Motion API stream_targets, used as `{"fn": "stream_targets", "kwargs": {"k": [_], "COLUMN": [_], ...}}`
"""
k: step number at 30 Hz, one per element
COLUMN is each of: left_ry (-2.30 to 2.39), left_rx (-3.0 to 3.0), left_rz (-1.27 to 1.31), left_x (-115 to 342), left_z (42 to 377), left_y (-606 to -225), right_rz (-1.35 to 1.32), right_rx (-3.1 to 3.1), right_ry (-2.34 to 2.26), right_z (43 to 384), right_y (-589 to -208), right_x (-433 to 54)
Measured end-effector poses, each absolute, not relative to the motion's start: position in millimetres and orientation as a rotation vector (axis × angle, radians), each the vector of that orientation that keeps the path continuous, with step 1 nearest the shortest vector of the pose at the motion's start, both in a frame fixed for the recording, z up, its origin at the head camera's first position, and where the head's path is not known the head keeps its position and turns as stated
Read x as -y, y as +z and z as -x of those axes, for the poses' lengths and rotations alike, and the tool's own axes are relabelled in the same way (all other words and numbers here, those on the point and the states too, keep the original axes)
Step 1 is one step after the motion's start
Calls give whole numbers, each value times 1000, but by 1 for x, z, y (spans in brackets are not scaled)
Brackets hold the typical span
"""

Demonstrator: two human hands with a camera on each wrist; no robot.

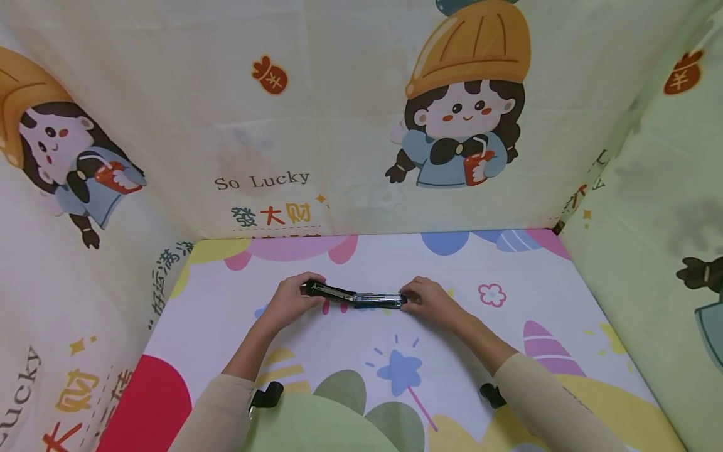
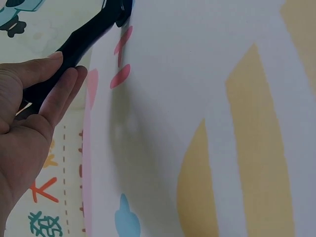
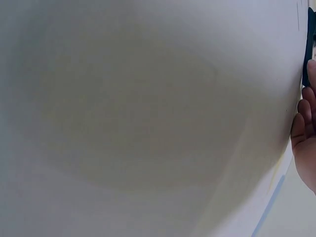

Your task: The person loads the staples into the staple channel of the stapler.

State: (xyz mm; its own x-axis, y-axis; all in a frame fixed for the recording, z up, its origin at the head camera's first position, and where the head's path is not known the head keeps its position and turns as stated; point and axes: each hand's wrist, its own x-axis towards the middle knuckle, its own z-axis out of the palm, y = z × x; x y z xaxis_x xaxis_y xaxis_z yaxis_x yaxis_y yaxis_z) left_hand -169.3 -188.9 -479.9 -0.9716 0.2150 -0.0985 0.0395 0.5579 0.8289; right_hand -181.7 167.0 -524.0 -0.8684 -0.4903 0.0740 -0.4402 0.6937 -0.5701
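A black stapler (image 1: 377, 301), unfolded so that its two arms stretch almost in a line with metal showing along them, is held between both hands in the head view. My left hand (image 1: 289, 302) grips its left end, which tilts up slightly. In the left wrist view, the thumb and fingers of my left hand (image 2: 34, 98) pinch the smooth black arm of the stapler (image 2: 91, 37). At the other end, my right hand (image 1: 432, 301) pinches the tip. The right wrist view catches only part of the right hand (image 3: 306, 118) and a dark sliver of the stapler (image 3: 308, 54) at its edge.
A tabletop with a pastel printed cover (image 1: 452, 351) lies under the hands. Printed cloth walls (image 1: 339, 125) stand behind it and on both sides. Small black pieces (image 1: 268, 395) sit at the sleeves, near each wrist.
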Motion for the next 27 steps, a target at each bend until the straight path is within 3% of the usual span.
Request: {"fn": "stream_targets", "kwargs": {"k": [27], "left_ry": [1479], "left_rx": [-2595], "left_rz": [-220], "left_x": [172], "left_z": [168], "left_y": [-465], "right_rz": [773], "right_rx": [-2826], "right_ry": [-923], "right_z": [180], "right_y": [-526], "right_x": [-166]}}
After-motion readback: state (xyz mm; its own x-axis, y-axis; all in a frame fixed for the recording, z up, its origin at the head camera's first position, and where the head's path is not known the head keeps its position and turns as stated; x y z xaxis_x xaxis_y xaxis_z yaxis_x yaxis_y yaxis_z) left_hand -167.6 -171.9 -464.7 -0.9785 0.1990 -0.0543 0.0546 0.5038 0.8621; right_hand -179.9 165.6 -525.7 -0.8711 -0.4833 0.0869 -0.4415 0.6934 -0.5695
